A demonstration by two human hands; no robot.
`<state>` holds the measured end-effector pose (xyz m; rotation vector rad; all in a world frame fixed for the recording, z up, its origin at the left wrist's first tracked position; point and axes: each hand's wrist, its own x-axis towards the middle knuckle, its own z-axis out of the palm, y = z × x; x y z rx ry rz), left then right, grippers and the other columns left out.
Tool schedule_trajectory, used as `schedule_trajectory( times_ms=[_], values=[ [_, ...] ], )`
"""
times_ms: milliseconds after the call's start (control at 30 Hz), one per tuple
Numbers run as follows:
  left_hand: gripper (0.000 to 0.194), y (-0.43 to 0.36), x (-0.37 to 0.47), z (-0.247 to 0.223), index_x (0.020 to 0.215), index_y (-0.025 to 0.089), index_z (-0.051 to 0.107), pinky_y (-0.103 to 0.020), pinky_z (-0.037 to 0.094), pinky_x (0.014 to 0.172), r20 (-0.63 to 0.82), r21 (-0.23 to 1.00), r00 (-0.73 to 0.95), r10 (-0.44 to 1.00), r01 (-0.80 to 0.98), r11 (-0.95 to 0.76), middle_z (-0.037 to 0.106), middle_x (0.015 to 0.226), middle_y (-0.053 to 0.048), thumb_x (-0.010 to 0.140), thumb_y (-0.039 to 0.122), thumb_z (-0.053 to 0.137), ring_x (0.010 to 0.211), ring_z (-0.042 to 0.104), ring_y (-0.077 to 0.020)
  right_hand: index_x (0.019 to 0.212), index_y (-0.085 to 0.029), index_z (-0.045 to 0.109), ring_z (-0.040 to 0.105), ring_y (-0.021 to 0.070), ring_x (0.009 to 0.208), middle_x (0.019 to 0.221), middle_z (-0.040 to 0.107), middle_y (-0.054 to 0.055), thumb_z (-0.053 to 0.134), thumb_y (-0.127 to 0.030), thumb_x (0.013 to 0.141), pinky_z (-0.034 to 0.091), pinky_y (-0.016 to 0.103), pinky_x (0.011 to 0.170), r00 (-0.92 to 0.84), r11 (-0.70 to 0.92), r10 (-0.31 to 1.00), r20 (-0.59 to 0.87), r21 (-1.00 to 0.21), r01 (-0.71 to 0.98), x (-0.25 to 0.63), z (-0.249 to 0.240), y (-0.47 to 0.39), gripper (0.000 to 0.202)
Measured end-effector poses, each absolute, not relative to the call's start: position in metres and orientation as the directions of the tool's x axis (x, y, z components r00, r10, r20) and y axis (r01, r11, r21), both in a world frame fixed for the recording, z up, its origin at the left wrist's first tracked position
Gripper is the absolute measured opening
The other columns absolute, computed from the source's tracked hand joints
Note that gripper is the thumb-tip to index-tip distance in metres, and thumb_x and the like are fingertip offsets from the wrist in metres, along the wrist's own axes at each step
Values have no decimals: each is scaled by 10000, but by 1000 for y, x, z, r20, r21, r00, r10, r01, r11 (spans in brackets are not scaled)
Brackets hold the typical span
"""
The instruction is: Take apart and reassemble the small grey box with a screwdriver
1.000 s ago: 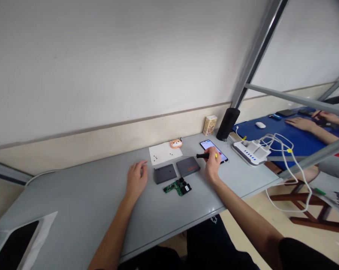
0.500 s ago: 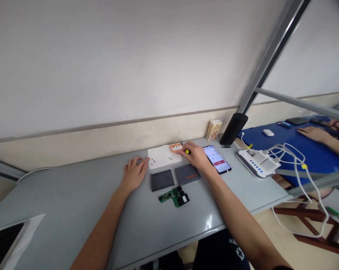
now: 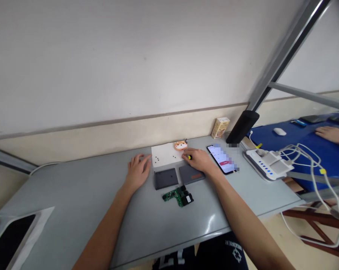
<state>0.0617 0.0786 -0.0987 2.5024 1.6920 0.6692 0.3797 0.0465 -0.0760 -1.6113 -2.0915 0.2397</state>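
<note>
My left hand lies on the desk with fingers spread, its fingertips beside the left edge of the white paper. Several tiny dark screws are scattered on that sheet. In my right hand is a screwdriver with a yellow end; its tip is hidden. The hand is just below an orange dog-faced item and over the far edge of a dark grey casing half. Left of it lies another casing half. Nearer me is a green circuit board.
A lit phone lies right of my right hand. Behind it stand a small carton and a black cylinder. A white power strip with cables is farther right. Another person's hand rests on a blue surface.
My right hand has moved from against the orange dog-faced item toward me, onto the paper's right edge by the casing. My left hand stays put. The view has shifted slightly left.
</note>
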Motion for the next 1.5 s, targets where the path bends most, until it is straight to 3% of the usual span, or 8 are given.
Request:
schedule_trajectory(
  times_ms=[200, 467, 600, 767, 900, 1000, 1167, 1500],
  values=[
    [354, 55, 72, -78, 1245, 253, 688, -384, 518, 942, 208, 390, 584, 785, 686, -614, 727, 1097, -69, 1031, 401, 448, 992, 675, -240, 1047, -296, 775, 725, 223, 960, 1190, 754, 40, 520, -376, 1015, 479, 306, 790, -139, 306, 925, 354, -473, 826, 377, -65, 38, 269],
    [332, 47, 73, -71, 1189, 266, 711, -294, 497, 630, 91, 453, 544, 834, 723, -521, 742, 842, -23, 973, 383, 487, 653, 658, -187, 1032, -282, 759, 719, 211, 966, 1131, 770, 38, 478, -403, 1034, 471, 308, 816, -183, 365, 907, 378, -494, 789, 355, -50, 27, 306],
    [343, 49, 71, -73, 1181, 270, 712, -279, 462, 594, 73, 475, 526, 847, 728, -494, 701, 748, -2, 978, 393, 465, 591, 617, -172, 1008, -270, 757, 715, 221, 976, 1134, 772, 46, 485, -399, 1028, 463, 312, 812, -194, 370, 908, 371, -496, 785, 360, -45, 25, 301],
    [377, 43, 67, -66, 1233, 267, 694, -309, 514, 690, 85, 472, 502, 861, 740, -479, 709, 821, -17, 1000, 473, 482, 677, 644, -192, 1012, -290, 766, 694, 206, 838, 1045, 763, 31, 598, -402, 962, 451, 319, 757, -232, 364, 921, 314, -477, 800, 384, -37, 14, 207],
    [494, 29, 61, -64, 1426, 305, 574, -368, 540, 971, 171, 462, 574, 801, 671, -580, 643, 1282, -80, 958, 459, 606, 1094, 665, -241, 1055, -307, 768, 652, 148, 671, 1128, 728, 25, 672, -494, 910, 459, 314, 722, -312, 369, 929, 196, -491, 789, 388, -44, 4, 255],
    [599, 21, 60, -68, 1451, 337, 542, -415, 488, 1105, 173, 476, 611, 772, 635, -609, 569, 1418, -79, 887, 422, 724, 1281, 584, -273, 1065, -309, 768, 676, 161, 733, 1155, 714, 30, 681, -492, 909, 467, 313, 747, -322, 374, 927, 191, -483, 792, 381, -54, 5, 256],
    [592, 21, 63, -73, 1428, 333, 564, -443, 493, 1106, 188, 482, 607, 772, 628, -611, 608, 1377, -64, 867, 369, 749, 1248, 599, -276, 1135, -312, 749, 697, 220, 906, 1150, 725, 43, 665, -505, 923, 468, 329, 809, -282, 365, 929, 240, -458, 811, 373, -64, 10, 299],
    [535, 26, 59, -77, 1411, 335, 569, -403, 486, 1089, 179, 500, 591, 787, 634, -590, 599, 1370, -46, 897, 395, 704, 1230, 593, -258, 1028, -287, 742, 677, 183, 806, 1025, 741, 35, 546, -425, 1012, 415, 290, 718, -199, 325, 931, 307, -443, 836, 363, -72, 12, 240]
  ],
)
